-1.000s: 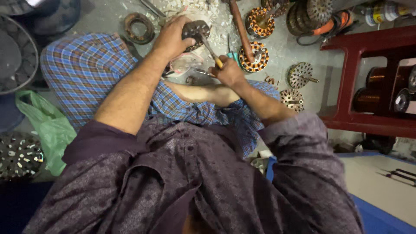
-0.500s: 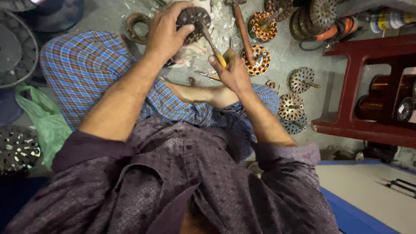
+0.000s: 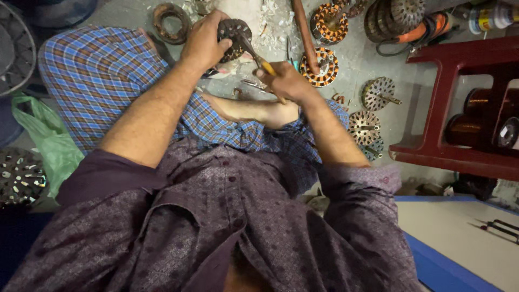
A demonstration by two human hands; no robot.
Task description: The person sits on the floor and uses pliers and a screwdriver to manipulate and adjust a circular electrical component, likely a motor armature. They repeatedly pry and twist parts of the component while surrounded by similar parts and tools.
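Note:
I sit cross-legged on a grey floor. My left hand point(image 3: 205, 40) grips a dark round motor stator point(image 3: 233, 38) and holds it tilted above my knee. My right hand point(image 3: 286, 81) is closed on a screwdriver with a yellow handle point(image 3: 258, 58). Its metal tip rests against the stator's face. Both hands are close together, just past my checked blue cloth and bare foot point(image 3: 254, 111).
Several copper-wound stators point(image 3: 323, 67) and bare slotted rotors point(image 3: 378, 93) lie on the floor to the right. A wooden stick point(image 3: 303, 27) lies among them. A dark red stool point(image 3: 459, 108) holds copper wire spools. A green plastic bag point(image 3: 48, 140) lies at left.
My left hand has lifted the stator up and away from me. My right hand followed with the screwdriver, its tip staying on the stator.

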